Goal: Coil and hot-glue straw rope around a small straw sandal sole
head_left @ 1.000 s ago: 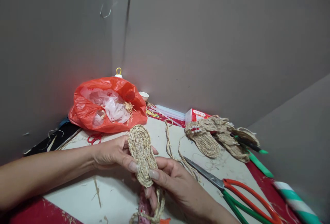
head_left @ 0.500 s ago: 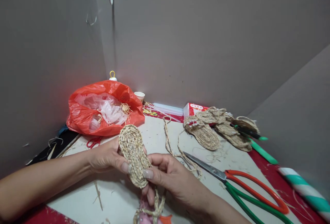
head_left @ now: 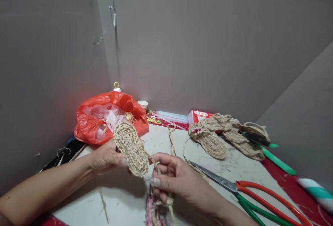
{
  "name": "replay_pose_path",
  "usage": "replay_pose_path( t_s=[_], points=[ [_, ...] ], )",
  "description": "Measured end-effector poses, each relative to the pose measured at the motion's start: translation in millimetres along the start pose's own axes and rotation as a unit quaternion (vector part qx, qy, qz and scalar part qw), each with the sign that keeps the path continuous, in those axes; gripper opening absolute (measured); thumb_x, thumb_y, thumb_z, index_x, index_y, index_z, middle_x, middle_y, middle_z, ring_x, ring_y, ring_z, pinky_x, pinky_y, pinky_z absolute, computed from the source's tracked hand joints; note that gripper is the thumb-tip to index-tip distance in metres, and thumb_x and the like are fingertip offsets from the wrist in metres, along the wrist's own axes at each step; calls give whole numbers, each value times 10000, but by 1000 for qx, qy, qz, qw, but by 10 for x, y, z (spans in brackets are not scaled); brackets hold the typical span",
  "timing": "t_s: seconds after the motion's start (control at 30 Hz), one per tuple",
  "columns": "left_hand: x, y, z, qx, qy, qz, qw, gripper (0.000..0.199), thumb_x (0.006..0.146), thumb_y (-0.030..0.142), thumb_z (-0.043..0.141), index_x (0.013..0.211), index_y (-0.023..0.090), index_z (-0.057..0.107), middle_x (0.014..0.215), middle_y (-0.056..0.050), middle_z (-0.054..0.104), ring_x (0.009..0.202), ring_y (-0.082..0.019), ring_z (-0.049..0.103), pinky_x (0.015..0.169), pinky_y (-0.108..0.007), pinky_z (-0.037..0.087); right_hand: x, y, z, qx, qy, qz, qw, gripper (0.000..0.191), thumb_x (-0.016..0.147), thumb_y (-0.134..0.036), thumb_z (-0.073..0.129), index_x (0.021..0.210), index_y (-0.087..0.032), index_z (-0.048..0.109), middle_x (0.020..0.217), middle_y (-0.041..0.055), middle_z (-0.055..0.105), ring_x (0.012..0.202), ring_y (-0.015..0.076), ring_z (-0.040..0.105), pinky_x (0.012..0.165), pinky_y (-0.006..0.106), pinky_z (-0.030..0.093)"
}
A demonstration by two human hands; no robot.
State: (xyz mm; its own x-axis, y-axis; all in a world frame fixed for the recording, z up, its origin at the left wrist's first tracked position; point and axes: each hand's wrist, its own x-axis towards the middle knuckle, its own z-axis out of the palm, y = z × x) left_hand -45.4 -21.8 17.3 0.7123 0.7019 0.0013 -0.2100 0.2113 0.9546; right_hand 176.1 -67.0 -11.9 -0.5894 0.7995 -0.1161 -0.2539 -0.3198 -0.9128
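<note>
A small woven straw sole, oval and coiled, is tilted up in my left hand, thumb across its front and fingers behind. From its lower right edge a braided straw cord runs to my right hand. The fingers of that hand are curled around the cord, thumb and forefinger close together. More cord hangs below in a loose bundle, beside a pink item that is partly hidden. A thin dark tip near my right thumb is too small to make out.
Large scissors with red and green handles lie at right. Behind them are woven straw slippers and a red-and-white box. A red plastic bag stands at back left, near a paper cup. Grey panels surround the table.
My right hand has come off the sole's edge and moved slightly right, drawing the cord out from it. My left hand has shifted the sole a little left. The camera view has tilted up.
</note>
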Motion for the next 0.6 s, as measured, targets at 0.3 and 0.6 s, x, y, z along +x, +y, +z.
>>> replay_pose_path(
  t_s=[0.3, 0.6],
  points=[
    [55, -106, -54, 9, 44, 24, 999, 405, 582, 394, 875, 823, 111, 714, 725, -60, 678, 618, -142, 592, 532, -214, 483, -223, -547, -567, -687, 170, -157, 689, 262, 890, -231, 542, 1123, -213, 662, 827, 36, 707, 699, 158, 633, 654, 276, 508],
    [294, -271, -207, -78, 213, -4, 974, 342, 549, 241, 910, 639, 133, 598, 541, 49, 574, 520, -75, 531, 526, -196, 539, -275, -793, -1318, -775, 286, -98, 555, 272, 738, -197, 672, 1007, -174, 709, 1012, 168, 709, 934, 380, 656, 788, 531, 520]
  ],
)
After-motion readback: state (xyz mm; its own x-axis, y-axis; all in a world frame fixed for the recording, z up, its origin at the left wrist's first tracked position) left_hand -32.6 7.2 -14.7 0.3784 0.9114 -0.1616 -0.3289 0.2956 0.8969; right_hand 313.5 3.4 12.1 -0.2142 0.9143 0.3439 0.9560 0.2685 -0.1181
